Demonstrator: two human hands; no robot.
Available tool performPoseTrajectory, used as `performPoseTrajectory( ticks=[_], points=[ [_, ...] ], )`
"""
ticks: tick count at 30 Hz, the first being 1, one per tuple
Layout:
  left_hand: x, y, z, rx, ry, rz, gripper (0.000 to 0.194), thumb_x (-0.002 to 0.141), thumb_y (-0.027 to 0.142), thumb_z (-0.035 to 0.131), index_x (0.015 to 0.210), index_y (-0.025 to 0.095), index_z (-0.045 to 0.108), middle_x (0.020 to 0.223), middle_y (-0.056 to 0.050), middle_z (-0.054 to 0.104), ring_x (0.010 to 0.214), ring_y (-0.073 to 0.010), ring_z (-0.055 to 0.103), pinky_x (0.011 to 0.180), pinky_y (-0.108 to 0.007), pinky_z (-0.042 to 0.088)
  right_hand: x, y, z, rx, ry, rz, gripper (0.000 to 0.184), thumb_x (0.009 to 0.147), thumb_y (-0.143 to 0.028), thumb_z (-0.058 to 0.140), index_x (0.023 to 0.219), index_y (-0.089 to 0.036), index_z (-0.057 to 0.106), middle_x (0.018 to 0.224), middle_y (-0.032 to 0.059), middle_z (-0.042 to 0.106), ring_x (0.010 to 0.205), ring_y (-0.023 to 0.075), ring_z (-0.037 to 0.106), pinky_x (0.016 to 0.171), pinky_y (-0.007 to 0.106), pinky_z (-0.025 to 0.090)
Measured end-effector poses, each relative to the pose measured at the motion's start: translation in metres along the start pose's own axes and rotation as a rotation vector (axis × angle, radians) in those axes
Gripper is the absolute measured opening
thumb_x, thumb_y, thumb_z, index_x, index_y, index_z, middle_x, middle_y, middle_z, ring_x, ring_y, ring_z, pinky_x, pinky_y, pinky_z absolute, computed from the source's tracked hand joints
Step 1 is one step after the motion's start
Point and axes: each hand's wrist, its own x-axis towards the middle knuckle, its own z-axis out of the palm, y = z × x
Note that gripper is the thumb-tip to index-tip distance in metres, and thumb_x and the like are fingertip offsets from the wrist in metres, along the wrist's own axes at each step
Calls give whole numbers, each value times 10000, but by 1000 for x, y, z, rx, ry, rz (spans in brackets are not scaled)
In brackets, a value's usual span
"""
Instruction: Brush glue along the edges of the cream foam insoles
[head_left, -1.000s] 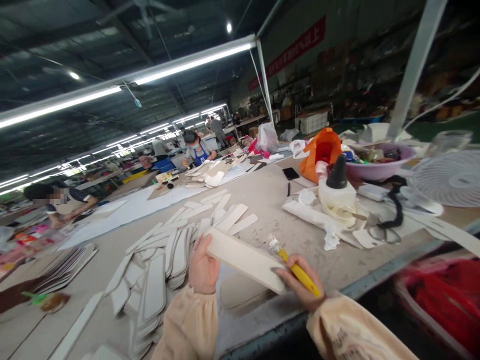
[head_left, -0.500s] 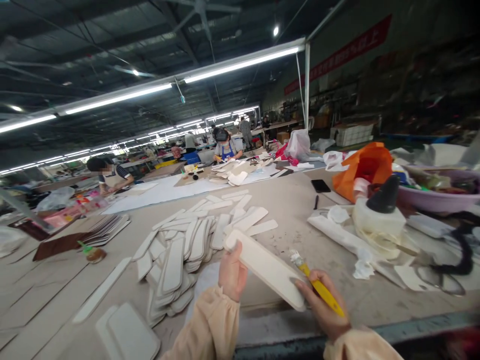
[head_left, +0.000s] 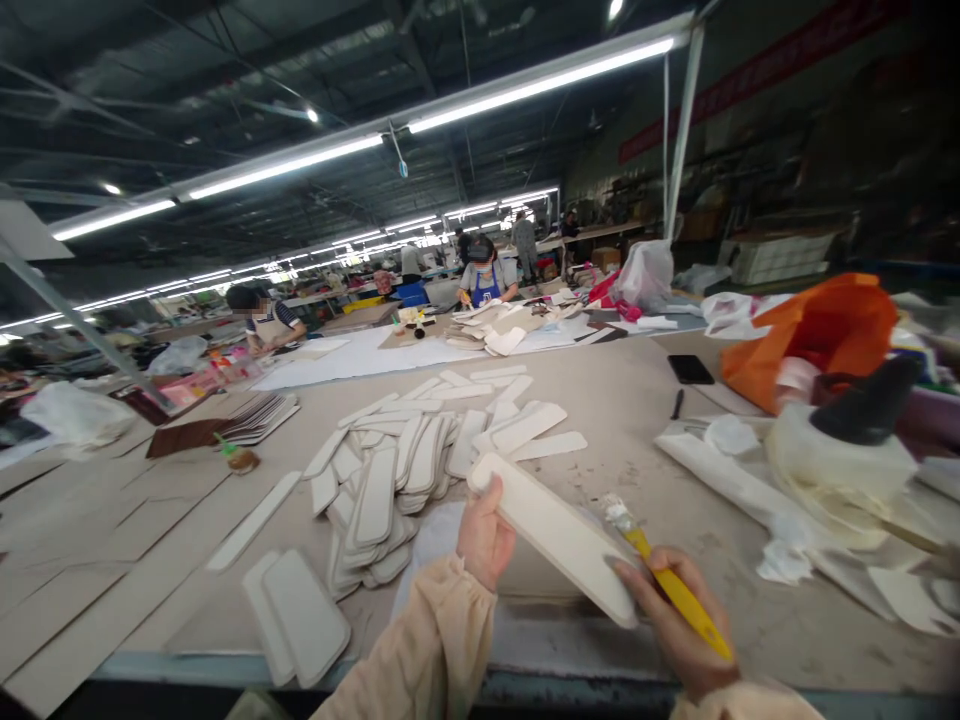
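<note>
A long off-white panel with rounded ends is held slanted above the table. My left hand pinches its upper left end, thumb on top. My right hand is closed round the yellow handle of a brush, whose bristle end is coated in white and points up and left. The fingertips of that hand also touch the panel's lower right end. Left of my left hand lies a loose pile of similar off-white panels, and two more panels overlap near the table's front edge.
A white glue container with a black cone top stands at right, near crumpled paper and an orange bag. A phone lies behind. At left are a small green-tipped bottle and stacked brown sheets. Co-workers sit across.
The view has turned slightly left, so things appear shifted to the right. Both hands keep the same hold on the panel and the brush.
</note>
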Motion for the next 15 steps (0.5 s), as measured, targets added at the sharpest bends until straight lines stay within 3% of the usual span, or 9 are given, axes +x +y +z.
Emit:
performPoseTrajectory(
  ticks=[5,11,15],
  points=[
    [-4,0,-9,-41,14,-8,290,764,248,702,1026,154,623,994,-84,720,972,-217,669,901,-351,521,0,-1,1,-69,-26,28,300,700,-491,698,766,-284,490,655,-3,615,533,200,572,454,289,491],
    [-35,-11,-30,158,-113,-150,253,713,211,725,939,164,622,974,-86,714,1003,-233,650,852,-347,528,-8,-2,12,-75,-114,-2,297,723,-517,666,748,-274,497,611,-3,596,484,196,539,402,294,464],
    [-37,16,-49,293,-119,-126,300,692,230,730,954,143,612,959,-100,708,937,-233,662,802,-345,532,-19,1,24,145,-205,60,322,767,-546,621,809,-256,488,739,29,681,597,208,640,509,282,553]
  ],
)
